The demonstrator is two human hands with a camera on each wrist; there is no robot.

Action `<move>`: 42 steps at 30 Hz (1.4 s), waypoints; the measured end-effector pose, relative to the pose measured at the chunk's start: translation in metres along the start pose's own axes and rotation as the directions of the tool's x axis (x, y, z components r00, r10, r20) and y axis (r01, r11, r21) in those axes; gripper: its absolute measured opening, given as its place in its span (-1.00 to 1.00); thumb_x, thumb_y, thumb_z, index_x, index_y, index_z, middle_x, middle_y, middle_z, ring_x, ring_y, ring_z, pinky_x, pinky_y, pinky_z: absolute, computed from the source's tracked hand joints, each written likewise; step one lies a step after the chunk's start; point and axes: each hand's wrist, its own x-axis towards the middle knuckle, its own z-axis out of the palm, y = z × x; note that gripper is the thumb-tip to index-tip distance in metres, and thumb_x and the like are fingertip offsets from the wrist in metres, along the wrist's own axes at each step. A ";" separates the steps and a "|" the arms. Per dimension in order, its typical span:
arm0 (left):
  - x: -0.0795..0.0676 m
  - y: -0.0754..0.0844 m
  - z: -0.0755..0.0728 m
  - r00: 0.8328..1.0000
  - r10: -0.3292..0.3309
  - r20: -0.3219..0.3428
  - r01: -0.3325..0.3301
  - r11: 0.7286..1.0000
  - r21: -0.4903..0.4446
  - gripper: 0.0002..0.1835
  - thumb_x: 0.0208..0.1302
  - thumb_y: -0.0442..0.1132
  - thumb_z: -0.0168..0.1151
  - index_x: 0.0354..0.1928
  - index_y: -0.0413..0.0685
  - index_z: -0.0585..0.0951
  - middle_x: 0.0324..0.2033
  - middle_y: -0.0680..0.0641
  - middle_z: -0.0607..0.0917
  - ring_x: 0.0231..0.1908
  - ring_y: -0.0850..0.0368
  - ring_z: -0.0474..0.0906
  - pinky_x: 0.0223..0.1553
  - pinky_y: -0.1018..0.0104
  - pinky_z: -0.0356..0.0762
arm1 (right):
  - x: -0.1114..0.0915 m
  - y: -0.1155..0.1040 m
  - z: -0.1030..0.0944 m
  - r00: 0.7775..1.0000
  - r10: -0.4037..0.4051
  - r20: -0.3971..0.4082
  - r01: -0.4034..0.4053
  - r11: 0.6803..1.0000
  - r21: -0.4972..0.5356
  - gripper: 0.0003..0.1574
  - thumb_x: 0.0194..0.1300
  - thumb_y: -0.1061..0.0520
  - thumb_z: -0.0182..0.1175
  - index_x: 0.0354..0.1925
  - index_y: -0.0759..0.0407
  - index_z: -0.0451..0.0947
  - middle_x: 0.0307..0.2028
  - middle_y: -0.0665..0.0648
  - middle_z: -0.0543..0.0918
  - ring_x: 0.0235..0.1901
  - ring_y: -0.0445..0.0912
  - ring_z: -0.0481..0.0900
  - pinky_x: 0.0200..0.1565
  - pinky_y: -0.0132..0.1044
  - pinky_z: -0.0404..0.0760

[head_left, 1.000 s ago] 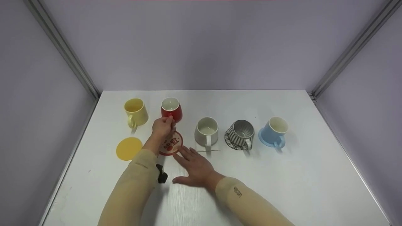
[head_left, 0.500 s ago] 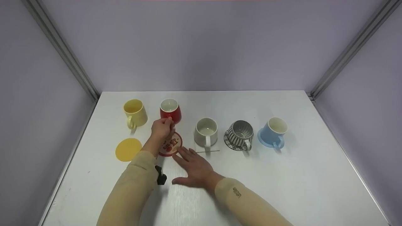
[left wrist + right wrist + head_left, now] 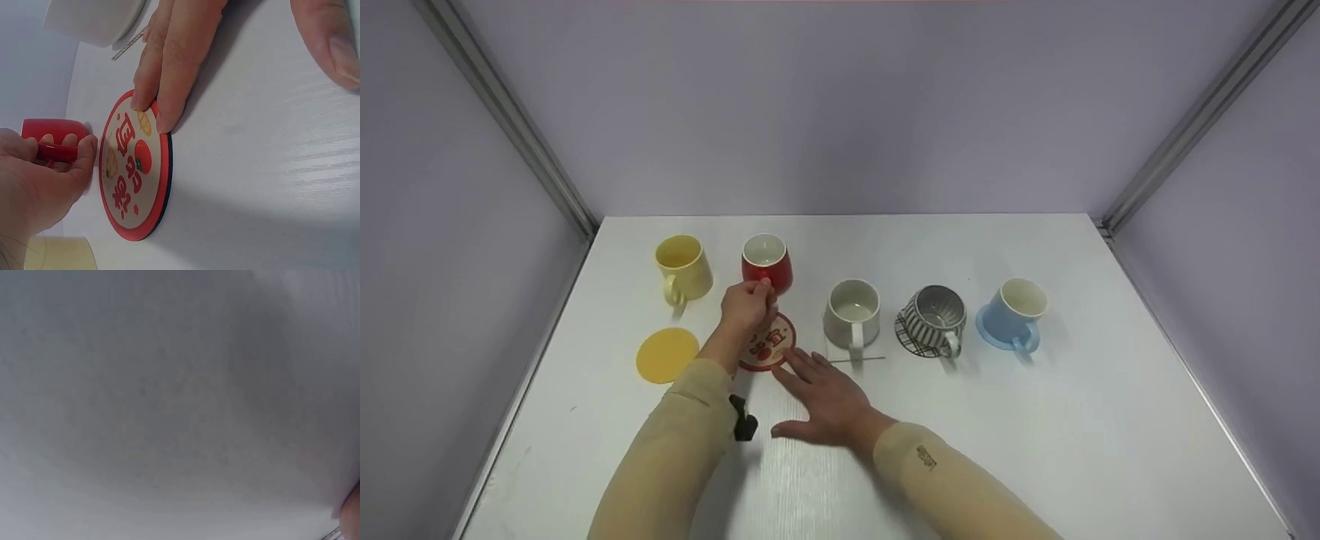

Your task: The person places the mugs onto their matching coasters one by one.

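Observation:
My left hand (image 3: 745, 309) pinches the handle of a red mug (image 3: 767, 264) with a white inside; the mug stands upright at the back of the table. In the left wrist view the thumb and fingers close round the red handle (image 3: 57, 152). Just in front of the mug lies a round coaster (image 3: 769, 343) with a red rim and red characters, partly covered by my left hand in the head view. My right hand (image 3: 829, 401) lies with fingers spread, and its fingertips touch the coaster's near right edge. The right wrist view shows mostly blurred white tabletop.
Left of the red mug stands a yellow mug (image 3: 684, 268), with a yellow coaster (image 3: 667, 355) before it. To the right are a white mug (image 3: 851, 313) on a pale square coaster, a striped mug (image 3: 936, 319) on a black wire coaster, and a blue mug (image 3: 1014, 315) on a blue coaster.

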 end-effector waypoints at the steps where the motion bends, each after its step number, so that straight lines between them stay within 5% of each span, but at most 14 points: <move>1: 0.000 0.001 0.000 1.000 0.001 0.002 -0.001 1.000 0.002 -0.54 0.74 -0.01 -0.09 -0.02 -0.30 0.61 -0.24 -0.18 0.61 -0.25 0.00 0.54 -0.17 0.16 0.53 | 0.000 0.000 0.000 1.000 0.001 0.003 -0.001 1.000 0.003 0.27 0.39 -0.74 -0.21 0.72 -0.02 0.01 0.71 0.12 -0.09 0.67 -0.02 -0.13 0.62 -0.14 -0.08; 19: -0.009 0.011 0.005 0.996 0.090 -0.004 -0.089 0.992 0.094 -0.57 0.73 -0.02 -0.07 -0.06 -0.26 0.62 -0.23 -0.25 0.64 -0.25 0.01 0.56 -0.32 0.34 0.51 | 0.000 0.000 -0.001 1.000 0.006 0.011 -0.006 1.000 0.028 0.27 0.39 -0.74 -0.19 0.72 -0.04 -0.01 0.71 0.12 -0.08 0.67 -0.02 -0.13 0.63 -0.13 -0.09; 31: -0.020 0.018 0.004 0.998 0.057 0.018 -0.059 0.993 0.104 -0.50 0.75 0.01 -0.11 0.12 -0.32 0.61 -0.13 -0.25 0.62 -0.03 -0.15 0.56 -0.08 0.19 0.57 | 0.000 0.000 -0.001 1.000 0.011 0.024 -0.012 0.999 0.045 0.28 0.38 -0.75 -0.18 0.72 -0.05 -0.03 0.71 0.10 -0.11 0.67 -0.04 -0.16 0.62 -0.14 -0.12; 42: -0.035 0.019 0.007 0.994 0.105 0.015 -0.106 0.987 0.124 -0.53 0.74 -0.04 -0.06 0.03 -0.33 0.65 -0.02 -0.33 0.66 -0.03 -0.13 0.65 0.10 0.10 0.64 | 0.001 0.001 0.002 1.000 -0.016 -0.019 0.016 1.000 0.010 0.27 0.39 -0.73 -0.18 0.72 -0.01 0.00 0.71 0.13 -0.08 0.67 0.00 -0.10 0.62 -0.12 -0.07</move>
